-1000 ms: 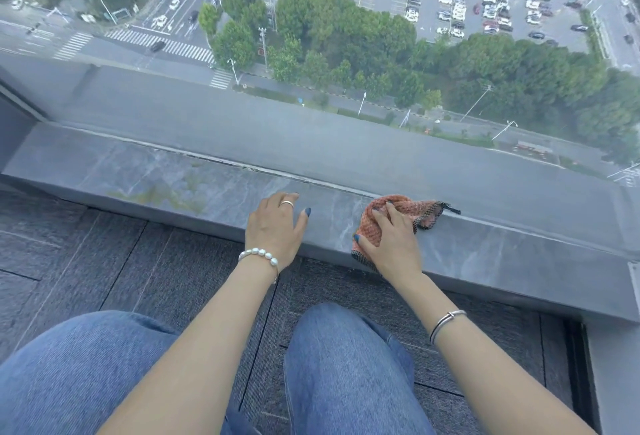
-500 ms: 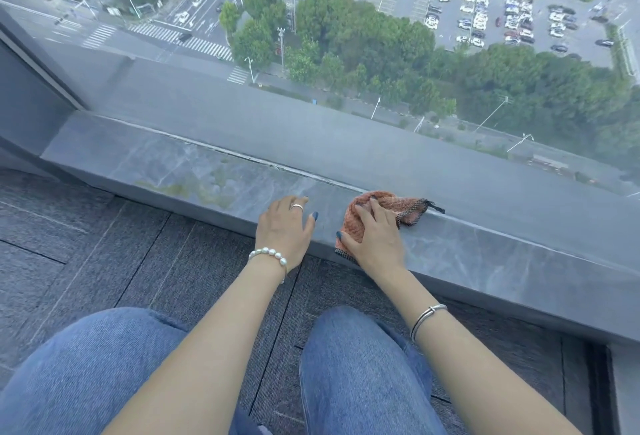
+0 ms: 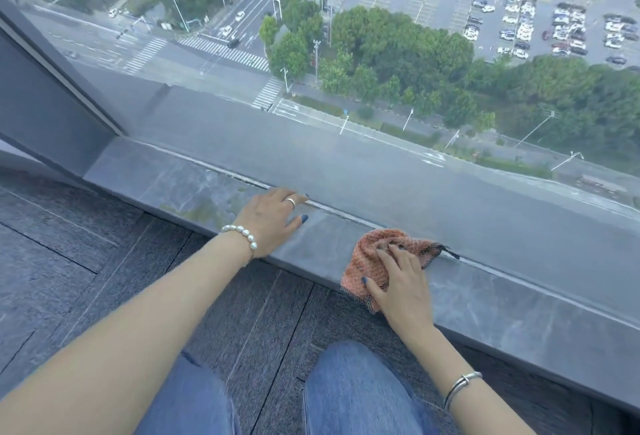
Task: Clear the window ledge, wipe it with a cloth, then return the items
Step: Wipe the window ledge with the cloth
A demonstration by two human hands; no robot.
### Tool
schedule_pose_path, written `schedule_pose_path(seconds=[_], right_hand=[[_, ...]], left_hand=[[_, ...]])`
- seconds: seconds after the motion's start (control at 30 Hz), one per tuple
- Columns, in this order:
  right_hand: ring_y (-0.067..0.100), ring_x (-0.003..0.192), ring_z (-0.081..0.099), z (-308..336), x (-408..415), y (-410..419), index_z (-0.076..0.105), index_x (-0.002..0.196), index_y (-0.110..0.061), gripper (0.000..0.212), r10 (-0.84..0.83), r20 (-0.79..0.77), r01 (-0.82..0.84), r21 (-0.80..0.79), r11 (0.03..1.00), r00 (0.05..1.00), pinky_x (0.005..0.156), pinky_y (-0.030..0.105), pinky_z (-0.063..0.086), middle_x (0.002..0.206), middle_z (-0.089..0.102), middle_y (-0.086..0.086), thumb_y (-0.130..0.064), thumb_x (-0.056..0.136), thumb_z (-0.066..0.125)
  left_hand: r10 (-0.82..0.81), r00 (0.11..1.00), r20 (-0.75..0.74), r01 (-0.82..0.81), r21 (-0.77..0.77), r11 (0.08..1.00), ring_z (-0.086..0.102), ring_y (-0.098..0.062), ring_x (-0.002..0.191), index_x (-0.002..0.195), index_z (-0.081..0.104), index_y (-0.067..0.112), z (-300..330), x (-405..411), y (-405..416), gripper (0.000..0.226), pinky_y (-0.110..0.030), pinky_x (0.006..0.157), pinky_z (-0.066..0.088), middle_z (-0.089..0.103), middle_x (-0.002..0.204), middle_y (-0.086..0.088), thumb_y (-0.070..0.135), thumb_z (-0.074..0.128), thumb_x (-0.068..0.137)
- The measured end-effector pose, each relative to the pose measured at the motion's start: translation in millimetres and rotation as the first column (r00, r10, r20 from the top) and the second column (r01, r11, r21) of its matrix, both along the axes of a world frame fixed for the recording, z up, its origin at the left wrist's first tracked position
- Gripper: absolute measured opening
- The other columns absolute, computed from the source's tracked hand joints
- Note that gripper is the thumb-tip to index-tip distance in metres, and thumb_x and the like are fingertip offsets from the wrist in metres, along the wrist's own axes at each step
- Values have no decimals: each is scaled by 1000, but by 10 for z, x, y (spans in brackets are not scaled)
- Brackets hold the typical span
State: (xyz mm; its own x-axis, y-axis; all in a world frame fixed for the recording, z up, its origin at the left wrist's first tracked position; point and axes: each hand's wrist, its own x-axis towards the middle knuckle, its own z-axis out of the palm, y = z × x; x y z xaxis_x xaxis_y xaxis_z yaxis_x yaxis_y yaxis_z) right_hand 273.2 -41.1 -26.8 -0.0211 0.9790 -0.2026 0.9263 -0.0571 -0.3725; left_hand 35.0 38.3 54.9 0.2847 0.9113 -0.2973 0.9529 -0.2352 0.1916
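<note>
The orange waffle-weave cloth (image 3: 377,258) lies bunched on the grey stone window ledge (image 3: 502,299), at about 5 o'clock from the frame's centre. The right hand (image 3: 403,287) presses it down with spread, nearly straight fingers. The left hand (image 3: 273,223), at 9 o'clock from the cloth, rests flat and open on the ledge, holding nothing. I judge the cloth light, soft and limp, so it should slide best under a flat palm on its middle. No containers show here.
</note>
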Motion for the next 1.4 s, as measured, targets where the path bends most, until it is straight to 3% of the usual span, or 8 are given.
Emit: schedule_pose_path(seconds=[0.23, 0.47, 0.6, 0.73, 0.9, 0.97, 1.13, 1.4], right_hand=[[32, 132, 41, -413, -35, -404, 57, 128, -16, 52, -6, 4, 6, 3, 1000, 1000, 108, 44, 33, 139, 51, 9, -33, 81, 70], [30, 124, 46, -571, 0, -719, 60, 125, -17, 48, -26, 6, 25, 88, 996, 1000, 104, 44, 37, 133, 57, 8, -32, 80, 71], [29, 124, 42, -581, -45, -793, 60, 126, -16, 48, -79, -8, 79, 106, 991, 997, 105, 45, 37, 133, 56, 7, -31, 81, 70], [26, 123, 38, -570, -166, -853, 59, 126, -16, 46, -141, -29, 144, 123, 982, 990, 105, 43, 34, 133, 55, 6, -28, 83, 69], [29, 122, 38, -592, -282, -910, 60, 124, -12, 44, -183, -40, 187, 175, 967, 982, 105, 37, 26, 132, 55, 10, -22, 82, 70], [30, 121, 39, -608, -333, -882, 61, 124, -11, 44, -192, -38, 195, 186, 963, 981, 104, 34, 24, 131, 56, 11, -21, 82, 70], [27, 122, 37, -599, -436, -794, 61, 124, -13, 44, -235, -42, 239, 203, 950, 971, 105, 35, 26, 132, 56, 9, -24, 83, 69], [20, 121, 35, -556, -567, -604, 60, 125, -16, 42, -189, -92, 207, 259, 943, 978, 103, 23, 21, 132, 55, 5, -25, 84, 67]], left_hand=[[-91, 992, -88, 84, -82, 993, 35, -18, 132, 139, 37, 25, -111, -542, -210, 49, -32, 111, 25, 40, 144, 1, 45, 38, 95], [130, 991, -16, -131, -50, 990, 28, -18, 138, 141, 33, 24, -496, -1281, -732, 53, -34, 113, 19, 31, 150, 1, 48, 38, 94], [223, 975, 3, -223, 12, 975, 26, -19, 139, 143, 30, 22, -709, -1784, -889, 66, -37, 115, 18, 31, 151, -2, 60, 30, 89], [287, 958, 15, -287, 64, 956, 22, -19, 142, 145, 28, 18, -935, -2104, -926, 62, -39, 117, 16, 27, 153, -4, 52, 29, 92], [226, 973, 42, -228, 55, 972, 21, -18, 142, 145, 28, 18, -1175, -2167, -881, 81, -38, 117, 12, 27, 153, -3, 70, 11, 85], [213, 971, 106, -221, 66, 973, 24, -19, 141, 143, 33, 18, -1245, -2189, -810, 84, -39, 116, 17, 31, 151, -3, 67, 5, 80], [136, 955, 264, -178, 139, 974, 40, -22, 130, 129, 52, 15, -1348, -2186, -650, 70, -38, 110, 28, 48, 139, -4, 57, 16, 87], [15, 967, 254, -87, 276, 957, 42, -22, 127, 129, 53, 16, -1518, -1779, -616, 66, -40, 105, 33, 50, 136, -4, 56, 14, 94]])
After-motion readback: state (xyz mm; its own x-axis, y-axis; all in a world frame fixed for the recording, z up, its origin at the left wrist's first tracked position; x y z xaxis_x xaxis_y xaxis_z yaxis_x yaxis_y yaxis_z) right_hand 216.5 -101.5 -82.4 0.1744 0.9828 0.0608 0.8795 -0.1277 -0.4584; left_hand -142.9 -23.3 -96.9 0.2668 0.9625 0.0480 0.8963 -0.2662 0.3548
